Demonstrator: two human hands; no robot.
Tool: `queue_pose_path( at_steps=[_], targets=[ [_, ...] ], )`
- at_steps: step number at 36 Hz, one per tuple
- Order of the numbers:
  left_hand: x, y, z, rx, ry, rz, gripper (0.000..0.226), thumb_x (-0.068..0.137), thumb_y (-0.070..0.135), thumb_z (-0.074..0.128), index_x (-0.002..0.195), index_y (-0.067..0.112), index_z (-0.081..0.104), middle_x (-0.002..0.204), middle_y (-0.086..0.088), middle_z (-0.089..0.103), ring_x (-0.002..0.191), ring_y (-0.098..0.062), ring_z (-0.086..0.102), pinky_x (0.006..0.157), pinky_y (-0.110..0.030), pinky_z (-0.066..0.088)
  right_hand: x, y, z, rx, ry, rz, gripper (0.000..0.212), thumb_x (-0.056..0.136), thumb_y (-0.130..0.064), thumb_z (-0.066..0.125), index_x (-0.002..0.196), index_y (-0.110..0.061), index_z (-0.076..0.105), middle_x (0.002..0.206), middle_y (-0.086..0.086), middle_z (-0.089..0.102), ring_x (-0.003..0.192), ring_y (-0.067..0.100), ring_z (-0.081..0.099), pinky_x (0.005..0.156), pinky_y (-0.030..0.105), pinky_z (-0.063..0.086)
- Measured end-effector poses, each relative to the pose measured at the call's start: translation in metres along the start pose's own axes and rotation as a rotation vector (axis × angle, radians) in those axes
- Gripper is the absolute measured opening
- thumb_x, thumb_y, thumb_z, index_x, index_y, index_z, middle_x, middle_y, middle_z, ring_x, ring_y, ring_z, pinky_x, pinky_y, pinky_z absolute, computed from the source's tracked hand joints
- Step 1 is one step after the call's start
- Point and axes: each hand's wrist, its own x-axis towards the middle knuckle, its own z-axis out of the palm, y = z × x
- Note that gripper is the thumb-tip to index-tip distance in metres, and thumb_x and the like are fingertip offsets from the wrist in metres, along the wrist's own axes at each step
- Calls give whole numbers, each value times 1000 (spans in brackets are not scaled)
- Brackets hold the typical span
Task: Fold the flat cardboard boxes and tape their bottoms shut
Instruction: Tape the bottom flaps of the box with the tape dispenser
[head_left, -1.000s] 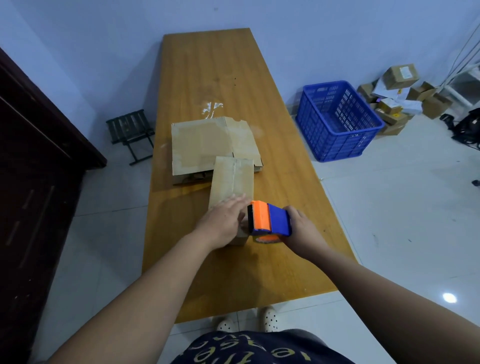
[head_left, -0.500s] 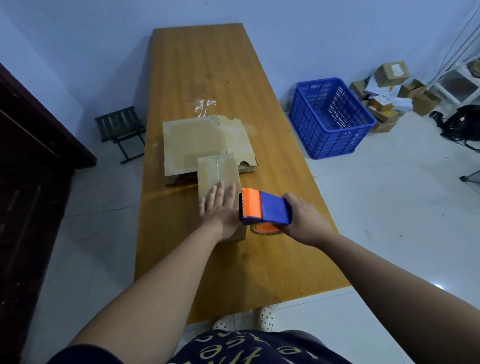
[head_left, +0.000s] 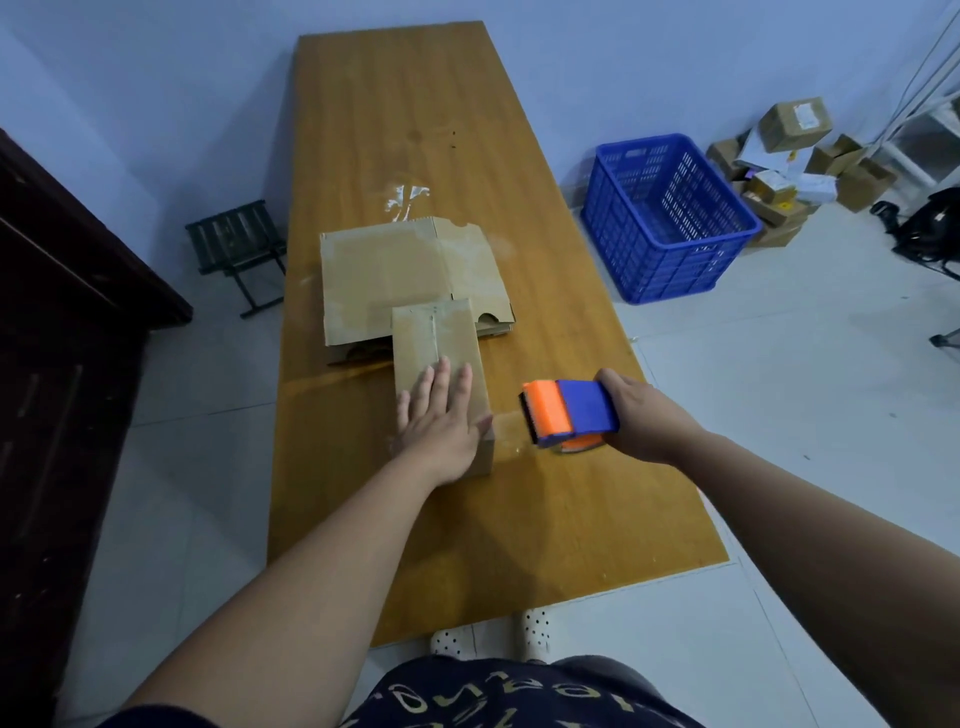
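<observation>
While the left hand (head_left: 439, 423) presses flat (fingers straight) on the box (head_left: 441, 364), the right hand (head_left: 641, 418) grips the tape dispenser (head_left: 569, 413).

Tape roll (head_left: 577, 444) mostly behind blurred dispenser (head_left: 571, 413)

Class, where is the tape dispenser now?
In the head view, the tape dispenser is in the right hand, over the table, just right of the small box.

On the table (head_left: 395, 104), box (head_left: 431, 332) at the flats' (head_left: 384, 270) five o'clock; crate (head_left: 670, 260) at their three, stool (head_left: 234, 239) at nine.
</observation>
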Motion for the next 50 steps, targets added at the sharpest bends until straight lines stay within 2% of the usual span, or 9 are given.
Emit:
queue_pose_path(
  at_steps=[7, 11, 24, 31, 35, 40, 43, 46, 50],
  targets=[
    [1, 1, -2, 6, -20, -4, 66, 98, 56, 12, 146, 31, -26, 150, 3, -38, 138, -16, -34, 111, -40, -20, -4, 9, 3, 84, 68, -31, 35, 85, -17, 70, 108, -16, 44, 98, -1, 53, 83, 19, 57, 68, 30, 46],
    [0, 2, -2, 21, -17, -10, 66, 98, 57, 11, 146, 30, -26, 151, 3, -38, 139, -16, -34, 113, -42, -18, -4, 7, 4, 94, 62, -68, 63, 83, -16, 73, 136, -22, 39, 117, -2, 48, 103, 16, 49, 85, 32, 46],
    [2, 1, -1, -13, -22, -11, 66, 99, 56, 13, 145, 32, -27, 149, 5, -41, 137, -15, -36, 113, -43, -19, -14, 14, 0, 32, 72, -116, 32, 82, -9, 69, 104, -12, 46, 94, 2, 54, 79, 20, 57, 68, 36, 51],
    [-1, 4, -4, -7, -20, -25, 66, 99, 55, 15, 147, 31, -24, 151, 5, -37, 138, -13, -34, 111, -40, -20, -1, 15, 24, -240, 4, -46, 37, 84, -9, 60, 113, -18, 39, 102, 2, 47, 86, 18, 46, 69, 33, 48],
    [-1, 4, -5, -14, -27, -18, 67, 100, 55, 16, 147, 31, -25, 151, 4, -38, 138, -14, -35, 111, -40, -20, 6, 10, 30, -376, -21, -35, 43, 86, -17, 61, 119, -21, 34, 108, 3, 48, 94, 18, 47, 76, 34, 52],
    [-2, 5, -5, -26, -31, -16, 68, 98, 57, 15, 146, 31, -25, 151, 4, -38, 138, -14, -35, 114, -43, -19, 11, 3, 28, -603, -22, -97, 50, 91, -24, 57, 132, -22, 28, 114, 4, 52, 101, 21, 53, 96, 32, 39],
    [-2, 5, -7, -29, -41, -19, 79, 88, 70, 10, 147, 31, -25, 151, 5, -38, 138, -15, -35, 115, -46, -17, 9, 3, 25, -687, -93, -121, 76, 87, -55, 57, 144, -26, 16, 117, 3, 55, 107, 22, 53, 109, 36, 29],
    [-1, 6, -5, 3, -38, -21, 91, 84, 77, 21, 147, 29, -25, 151, 3, -38, 139, -17, -34, 115, -46, -17, 4, -3, 21, -615, -166, -111, 101, 73, -87, 37, 149, -29, 7, 120, 5, 54, 116, 24, 50, 116, 41, 19],
    [0, 7, -2, 34, 3, -39, 96, 85, 76, 30, 148, 29, -24, 152, 2, -36, 141, -18, -31, 115, -44, -15, 5, -13, 10, -466, -229, -56, 112, 59, -94, 7, 150, -29, 14, 123, 9, 53, 123, 27, 45, 117, 43, 15]
  ],
)
